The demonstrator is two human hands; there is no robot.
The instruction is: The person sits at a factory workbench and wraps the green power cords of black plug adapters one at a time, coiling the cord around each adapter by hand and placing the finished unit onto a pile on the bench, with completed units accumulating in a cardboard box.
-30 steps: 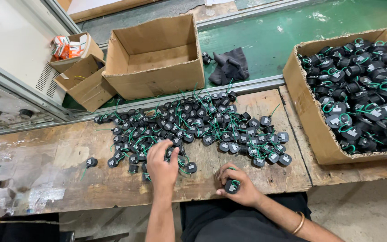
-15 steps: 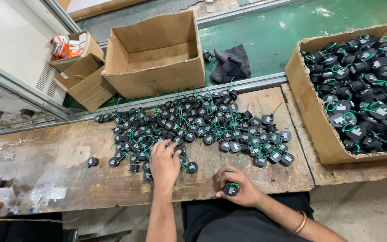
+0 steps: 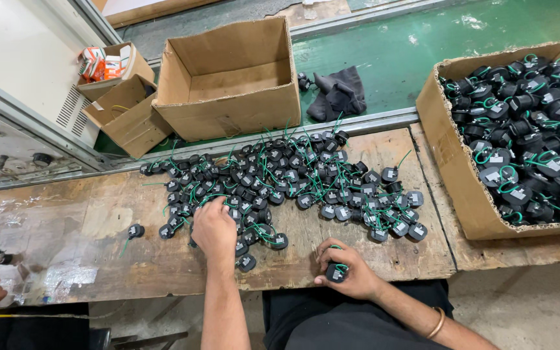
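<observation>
Right hand (image 3: pixel 348 275) has its fingers curled round one small black part with green wire (image 3: pixel 336 272) at the wooden bench (image 3: pixel 85 227) edge. Left hand (image 3: pixel 215 228) is palm down, fingers dug into the big pile of those parts (image 3: pixel 293 181); can't tell if it's gripping one. Full cardboard box (image 3: pixel 448 175) sits off right

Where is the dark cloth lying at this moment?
In the head view, the dark cloth lies on the green belt, just right of the empty cardboard box and behind the pile of black parts.
</observation>
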